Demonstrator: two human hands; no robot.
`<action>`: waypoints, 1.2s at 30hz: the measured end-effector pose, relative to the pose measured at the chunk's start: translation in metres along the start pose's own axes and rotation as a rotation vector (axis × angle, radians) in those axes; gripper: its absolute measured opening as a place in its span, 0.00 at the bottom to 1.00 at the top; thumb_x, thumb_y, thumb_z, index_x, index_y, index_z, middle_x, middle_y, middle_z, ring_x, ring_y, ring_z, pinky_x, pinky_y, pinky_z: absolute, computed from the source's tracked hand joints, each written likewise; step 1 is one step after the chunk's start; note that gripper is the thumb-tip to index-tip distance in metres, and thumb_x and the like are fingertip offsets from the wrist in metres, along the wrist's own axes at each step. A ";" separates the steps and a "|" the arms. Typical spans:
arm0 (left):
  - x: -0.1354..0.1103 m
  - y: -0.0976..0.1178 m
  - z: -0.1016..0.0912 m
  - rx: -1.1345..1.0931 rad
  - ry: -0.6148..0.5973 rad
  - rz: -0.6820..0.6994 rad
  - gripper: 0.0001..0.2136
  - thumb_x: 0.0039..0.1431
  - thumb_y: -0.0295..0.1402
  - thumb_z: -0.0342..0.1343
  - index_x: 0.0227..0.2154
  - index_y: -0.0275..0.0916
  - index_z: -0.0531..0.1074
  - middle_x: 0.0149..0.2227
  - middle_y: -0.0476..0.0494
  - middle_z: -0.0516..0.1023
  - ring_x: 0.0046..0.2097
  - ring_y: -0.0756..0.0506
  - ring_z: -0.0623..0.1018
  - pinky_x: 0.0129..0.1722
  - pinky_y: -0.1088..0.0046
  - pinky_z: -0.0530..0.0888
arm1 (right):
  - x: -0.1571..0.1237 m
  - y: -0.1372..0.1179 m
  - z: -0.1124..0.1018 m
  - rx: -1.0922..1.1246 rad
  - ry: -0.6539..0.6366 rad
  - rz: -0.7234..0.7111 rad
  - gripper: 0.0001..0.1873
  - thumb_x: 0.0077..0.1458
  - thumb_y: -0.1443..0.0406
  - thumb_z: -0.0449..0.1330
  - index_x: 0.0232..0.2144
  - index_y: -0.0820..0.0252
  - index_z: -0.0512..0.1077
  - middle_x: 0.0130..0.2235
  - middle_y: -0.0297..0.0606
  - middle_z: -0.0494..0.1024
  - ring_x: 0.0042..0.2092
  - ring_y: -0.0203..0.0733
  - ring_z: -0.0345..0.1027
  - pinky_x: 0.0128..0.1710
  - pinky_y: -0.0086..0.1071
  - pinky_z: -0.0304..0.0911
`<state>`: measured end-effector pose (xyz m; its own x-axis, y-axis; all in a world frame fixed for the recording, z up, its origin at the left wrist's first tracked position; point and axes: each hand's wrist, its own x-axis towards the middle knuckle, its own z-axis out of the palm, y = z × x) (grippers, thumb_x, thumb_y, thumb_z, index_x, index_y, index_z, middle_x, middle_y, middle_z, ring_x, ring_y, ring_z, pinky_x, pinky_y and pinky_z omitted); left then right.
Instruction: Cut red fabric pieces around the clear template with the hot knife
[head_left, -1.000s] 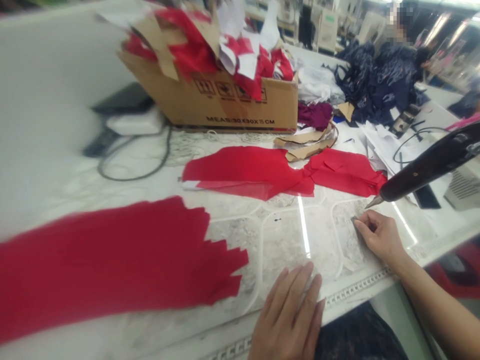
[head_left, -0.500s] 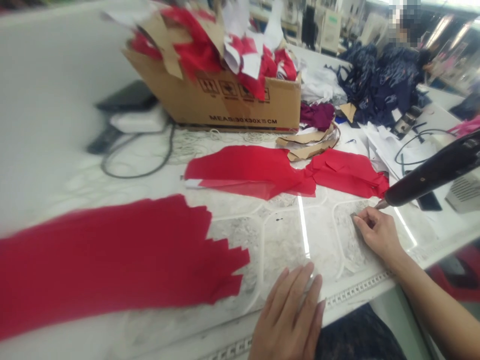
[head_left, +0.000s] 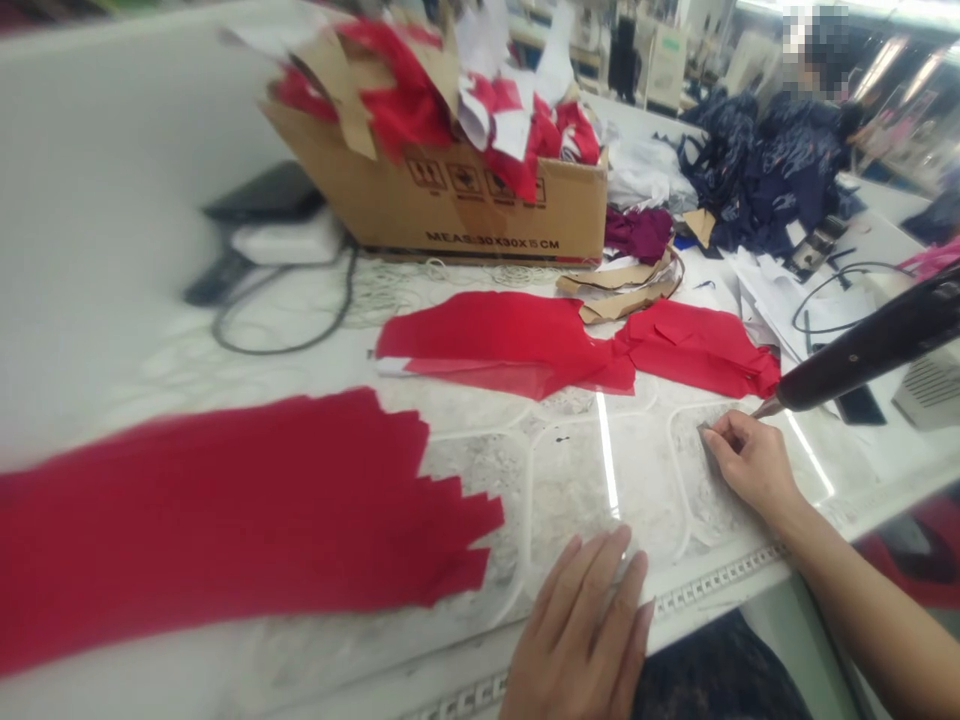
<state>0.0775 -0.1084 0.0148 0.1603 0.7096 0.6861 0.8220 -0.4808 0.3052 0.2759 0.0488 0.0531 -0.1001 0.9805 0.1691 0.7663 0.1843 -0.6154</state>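
My left hand (head_left: pixel 585 625) lies flat, fingers together, on the white table (head_left: pixel 570 480) near its front edge. My right hand (head_left: pixel 750 460) rests further right with fingers curled in a pinch on a small dark thing pressed to the table surface. The metal tip of a dark hot-cutting tool (head_left: pixel 862 355) hangs just above that hand. A large stack of red fabric (head_left: pixel 225 510) with a jagged right edge lies to the left. Two cut red fabric pieces (head_left: pixel 517 340) lie in the middle.
A cardboard box (head_left: pixel 465 200) stuffed with red and white scraps stands at the back. Cardboard templates (head_left: pixel 622 285), purple cloth (head_left: pixel 637 230) and black cables (head_left: pixel 292 320) lie around it. Another person sits at the far right with dark blue fabric (head_left: pixel 765 160). A measuring tape runs along the table's front edge.
The view has shifted slightly right. The cutting tool's tip has come a little closer to my right hand. Both hands stay in place.
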 end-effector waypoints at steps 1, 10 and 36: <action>0.000 0.000 0.000 -0.005 -0.003 -0.001 0.10 0.67 0.23 0.53 0.49 0.29 0.74 0.51 0.33 0.79 0.56 0.38 0.76 0.59 0.58 0.75 | 0.002 0.000 0.001 -0.008 0.009 0.002 0.14 0.51 0.55 0.55 0.19 0.54 0.62 0.17 0.31 0.66 0.21 0.38 0.58 0.25 0.32 0.55; -0.003 0.000 0.002 -0.026 0.000 -0.016 0.10 0.68 0.23 0.52 0.48 0.28 0.74 0.52 0.33 0.78 0.57 0.38 0.75 0.61 0.58 0.72 | 0.018 -0.003 0.003 -0.048 0.030 0.006 0.12 0.48 0.57 0.55 0.19 0.54 0.62 0.18 0.33 0.68 0.22 0.40 0.60 0.28 0.33 0.55; -0.005 0.008 0.004 -0.002 0.074 -0.082 0.12 0.66 0.26 0.51 0.47 0.30 0.76 0.51 0.34 0.79 0.57 0.39 0.76 0.60 0.59 0.75 | 0.010 -0.089 0.077 0.147 -0.320 -0.259 0.12 0.52 0.61 0.56 0.20 0.55 0.63 0.18 0.31 0.69 0.22 0.36 0.59 0.25 0.30 0.55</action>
<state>0.0853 -0.1138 0.0114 0.0517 0.7065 0.7059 0.8296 -0.4239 0.3635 0.1579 0.0476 0.0502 -0.4866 0.8680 0.0992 0.5940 0.4120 -0.6909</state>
